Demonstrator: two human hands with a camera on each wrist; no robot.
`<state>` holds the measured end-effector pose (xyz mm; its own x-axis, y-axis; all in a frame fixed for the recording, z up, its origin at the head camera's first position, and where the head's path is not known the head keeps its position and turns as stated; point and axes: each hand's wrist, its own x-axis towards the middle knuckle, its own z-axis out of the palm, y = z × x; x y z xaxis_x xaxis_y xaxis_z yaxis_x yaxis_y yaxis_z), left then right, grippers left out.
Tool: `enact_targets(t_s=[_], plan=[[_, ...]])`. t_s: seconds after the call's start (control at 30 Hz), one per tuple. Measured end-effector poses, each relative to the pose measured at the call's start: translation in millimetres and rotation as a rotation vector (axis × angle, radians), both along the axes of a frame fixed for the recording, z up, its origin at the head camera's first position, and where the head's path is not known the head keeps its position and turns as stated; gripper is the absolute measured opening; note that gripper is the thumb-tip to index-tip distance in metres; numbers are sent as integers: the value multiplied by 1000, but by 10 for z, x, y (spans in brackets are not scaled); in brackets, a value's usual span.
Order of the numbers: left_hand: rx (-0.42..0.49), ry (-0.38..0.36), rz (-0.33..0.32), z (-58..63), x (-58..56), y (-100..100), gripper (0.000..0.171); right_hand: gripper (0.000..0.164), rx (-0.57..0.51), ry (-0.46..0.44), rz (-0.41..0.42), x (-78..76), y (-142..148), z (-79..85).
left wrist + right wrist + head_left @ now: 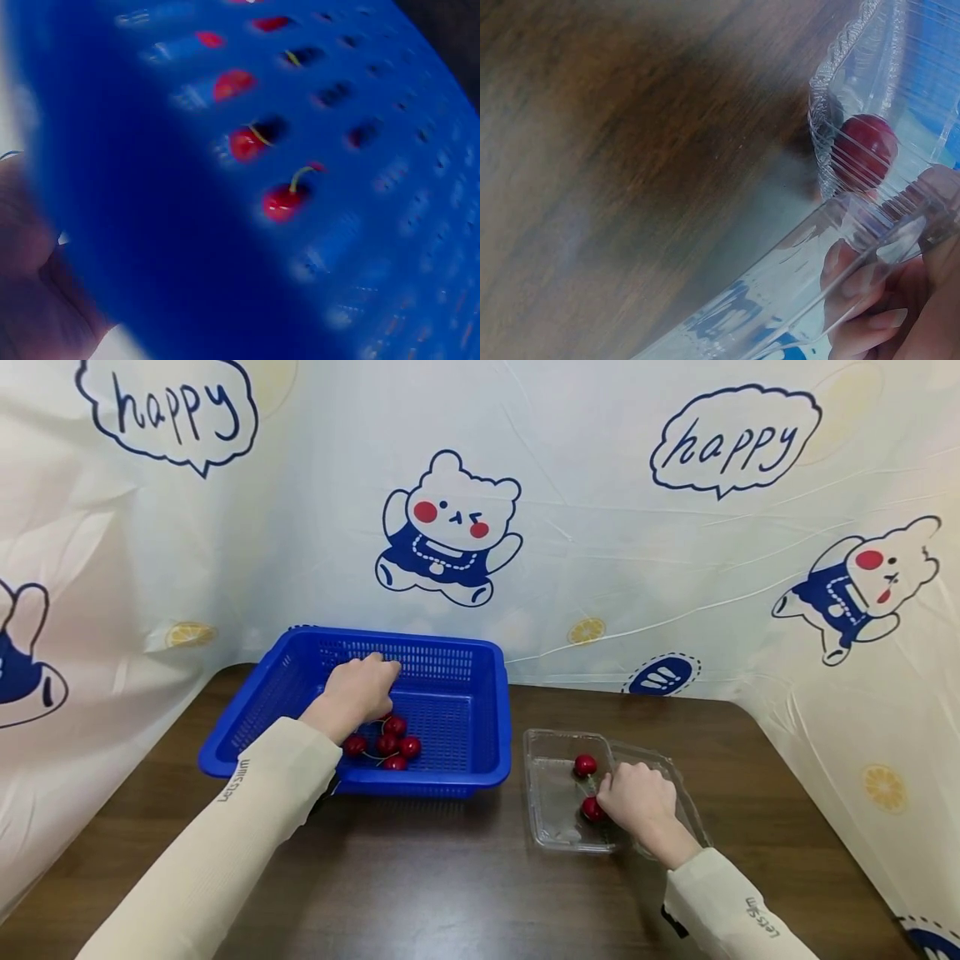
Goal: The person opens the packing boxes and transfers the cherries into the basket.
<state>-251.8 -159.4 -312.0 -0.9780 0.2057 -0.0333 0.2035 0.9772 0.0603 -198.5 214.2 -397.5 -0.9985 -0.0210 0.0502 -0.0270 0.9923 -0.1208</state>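
Observation:
Over the blue plastic basket (491, 710), my left hand (356, 689) reaches inside above several red cherries (395, 727) with green stems. Its fingertips are hidden in the head view, and I cannot tell whether they hold anything. Through the basket's slots (330, 247), cherries (283, 201) show in the left wrist view, with part of my left hand (37, 285) at the edge. My right hand (641, 797) is over the right side of a clear plastic box (551, 835), fingers curled, beside a cherry (592, 809). Another cherry (585, 766) lies farther back. Whether the fingers pinch a stem is unclear.
The clear lid (693, 802) lies to the right of the box, partly beneath my right hand. Both containers stand on a dark wooden table (435, 877). A printed cloth (585, 543) hangs behind the table and along its sides.

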Motion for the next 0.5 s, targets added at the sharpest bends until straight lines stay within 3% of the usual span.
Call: enact_targets(t_s=[0.5], plan=[[-25,-64,17,-136,24,-114,48,42,8,7,10,-13,12,-25]])
